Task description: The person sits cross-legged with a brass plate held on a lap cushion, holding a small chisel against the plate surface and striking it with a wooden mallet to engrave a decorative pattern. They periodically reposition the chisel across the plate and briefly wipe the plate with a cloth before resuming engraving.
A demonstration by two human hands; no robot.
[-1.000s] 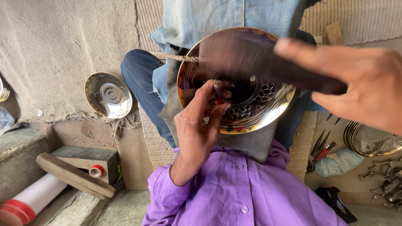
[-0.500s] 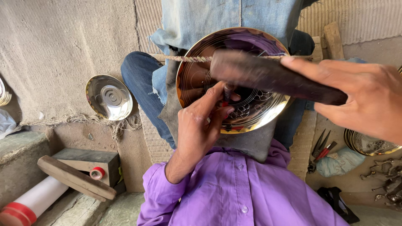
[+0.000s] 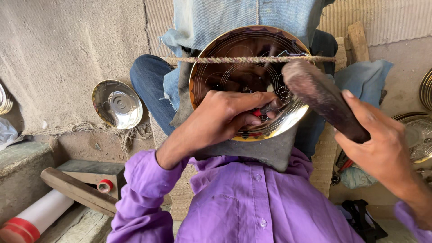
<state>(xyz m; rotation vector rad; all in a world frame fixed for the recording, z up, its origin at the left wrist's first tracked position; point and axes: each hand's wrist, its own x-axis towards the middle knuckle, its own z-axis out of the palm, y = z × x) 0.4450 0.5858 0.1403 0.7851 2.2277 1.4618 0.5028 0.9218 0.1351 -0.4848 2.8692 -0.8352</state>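
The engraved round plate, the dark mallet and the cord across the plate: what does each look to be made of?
Plate: polished metal, probably brass, with a mirror-like golden sheen and fine incised circles. Mallet in the right hand: likely dark wood, matte, its rounded end worn pale; horn cannot be ruled out. Cord: twisted fibre rope with visible plied strands. The left hand holds a small dark tool, probably metal.

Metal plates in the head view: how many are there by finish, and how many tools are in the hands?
Brass-toned engraved plate on the lap: 1
Silver plates: 4, one on the floor, one at the left edge, two at right
Chisel in the left hand: 1
Wooden mallet in the right hand: 1
Total: 7
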